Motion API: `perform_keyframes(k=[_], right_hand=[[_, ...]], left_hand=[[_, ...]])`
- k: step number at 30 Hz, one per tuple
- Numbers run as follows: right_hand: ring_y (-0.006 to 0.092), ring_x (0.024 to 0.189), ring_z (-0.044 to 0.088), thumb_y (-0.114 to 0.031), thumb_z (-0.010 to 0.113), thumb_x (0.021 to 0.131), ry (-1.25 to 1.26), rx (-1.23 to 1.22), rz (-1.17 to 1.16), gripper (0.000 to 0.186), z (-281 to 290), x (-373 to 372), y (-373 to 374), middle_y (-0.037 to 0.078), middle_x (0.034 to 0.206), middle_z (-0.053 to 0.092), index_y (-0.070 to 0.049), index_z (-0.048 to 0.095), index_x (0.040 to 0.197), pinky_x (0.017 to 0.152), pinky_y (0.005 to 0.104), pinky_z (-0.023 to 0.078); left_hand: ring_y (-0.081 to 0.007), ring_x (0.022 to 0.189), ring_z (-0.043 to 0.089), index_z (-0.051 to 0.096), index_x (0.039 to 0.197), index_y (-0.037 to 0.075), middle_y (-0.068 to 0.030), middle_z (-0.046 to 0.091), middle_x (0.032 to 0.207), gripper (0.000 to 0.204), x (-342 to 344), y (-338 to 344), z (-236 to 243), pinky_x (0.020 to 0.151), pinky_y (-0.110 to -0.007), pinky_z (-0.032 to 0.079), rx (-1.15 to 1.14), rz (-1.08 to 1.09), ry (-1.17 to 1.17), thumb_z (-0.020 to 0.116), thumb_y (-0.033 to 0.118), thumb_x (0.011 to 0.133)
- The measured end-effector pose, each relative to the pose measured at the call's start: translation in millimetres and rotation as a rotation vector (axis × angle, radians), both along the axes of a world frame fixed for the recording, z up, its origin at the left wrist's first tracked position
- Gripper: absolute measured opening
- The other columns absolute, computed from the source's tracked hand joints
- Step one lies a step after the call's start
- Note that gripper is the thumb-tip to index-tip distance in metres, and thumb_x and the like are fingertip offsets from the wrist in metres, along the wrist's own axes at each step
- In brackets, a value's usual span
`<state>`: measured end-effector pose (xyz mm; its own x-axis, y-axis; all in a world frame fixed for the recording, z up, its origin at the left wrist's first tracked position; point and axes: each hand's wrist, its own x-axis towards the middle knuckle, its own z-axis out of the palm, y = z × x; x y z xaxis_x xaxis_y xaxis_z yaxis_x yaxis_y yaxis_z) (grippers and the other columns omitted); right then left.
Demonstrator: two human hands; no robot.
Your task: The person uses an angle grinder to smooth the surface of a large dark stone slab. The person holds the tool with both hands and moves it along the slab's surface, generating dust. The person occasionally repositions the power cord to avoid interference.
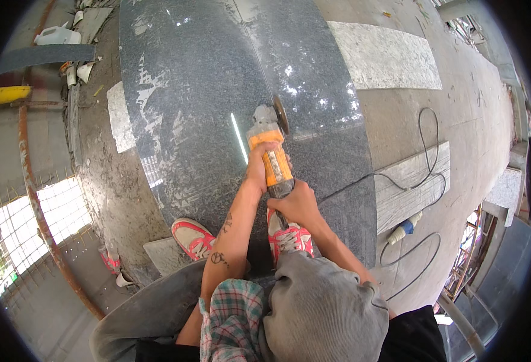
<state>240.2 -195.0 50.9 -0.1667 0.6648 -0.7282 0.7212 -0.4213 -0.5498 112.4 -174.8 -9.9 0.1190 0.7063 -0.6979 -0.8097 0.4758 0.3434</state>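
Observation:
An orange angle grinder [275, 166] with a grey gear head rests over a large dark polished stone slab [205, 90]. Its thin brown disc [281, 114] stands on edge at the right of the head, meeting the slab's surface. From the disc a fine straight line [256, 48] runs away across the stone. My left hand [257, 167] wraps the front of the grinder's body, thumb on top. Behind it, my right hand [295, 204] is closed round the rear handle. My shoes [194, 239] are at the slab's near part, one on each side of my left forearm.
A black cable [353, 183] trails right over the slab and loops on the floor near a taped connector [405, 228]. Pale stone pieces [386, 54] lie under or beside the slab. A rusty pipe [33, 199] and a white jug [57, 35] are at left.

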Motion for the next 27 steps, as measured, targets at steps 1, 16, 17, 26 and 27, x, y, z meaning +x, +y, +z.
perform_keyframes(k=[1, 16, 17, 26, 27], right_hand=[[0.0349, 0.083, 0.068, -0.031, 0.077, 0.055, -0.004, -0.017, 0.003, 0.055, 0.3, -3.2, 6.0, 0.022, 0.084, 0.068, 0.007, 0.064, 0.094, 0.076, 0.0403, 0.053], [0.0351, 0.082, 0.068, -0.029, 0.077, 0.056, 0.004, -0.014, 0.008, 0.052, 7.5, 4.0, -1.4, 0.021, 0.083, 0.069, 0.005, 0.065, 0.093, 0.076, 0.0395, 0.054], [0.0350, 0.082, 0.069, -0.029, 0.077, 0.056, 0.003, -0.021, 0.003, 0.052, 7.5, -0.7, 4.6, 0.021, 0.082, 0.069, 0.005, 0.065, 0.093, 0.076, 0.0396, 0.054], [0.0358, 0.083, 0.068, -0.031, 0.078, 0.056, -0.007, 0.007, 0.013, 0.056, 19.5, 15.0, -14.2, 0.022, 0.083, 0.068, 0.006, 0.064, 0.095, 0.077, 0.0412, 0.054], [0.0362, 0.083, 0.068, -0.031, 0.078, 0.056, -0.002, 0.017, -0.003, 0.057, 23.8, 15.3, -13.7, 0.022, 0.083, 0.068, 0.006, 0.064, 0.095, 0.077, 0.0415, 0.054]], left_hand=[[-0.0255, 0.062, 0.063, 0.050, 0.108, 0.002, -0.0134, 0.059, 0.075, 0.042, -4.7, 5.7, -3.1, 0.057, -0.038, 0.054, -0.005, 0.000, -0.002, 0.059, 0.030, 0.078], [-0.0264, 0.063, 0.063, 0.052, 0.103, 0.001, -0.0144, 0.059, 0.075, 0.042, 2.3, -3.5, 6.4, 0.057, -0.040, 0.055, -0.033, 0.000, -0.001, 0.060, 0.033, 0.076], [-0.0265, 0.063, 0.063, 0.052, 0.104, 0.002, -0.0142, 0.059, 0.075, 0.042, -0.2, 0.0, 2.4, 0.057, -0.040, 0.055, -0.028, -0.001, -0.012, 0.060, 0.033, 0.076], [-0.0270, 0.062, 0.063, 0.052, 0.105, 0.003, -0.0150, 0.060, 0.075, 0.041, 13.6, -20.5, 4.0, 0.058, -0.040, 0.055, -0.046, 0.025, -0.039, 0.060, 0.032, 0.077], [-0.0271, 0.063, 0.063, 0.052, 0.105, 0.003, -0.0152, 0.060, 0.075, 0.041, 15.2, -19.5, 7.4, 0.058, -0.040, 0.055, -0.035, 0.038, -0.031, 0.061, 0.032, 0.077]])
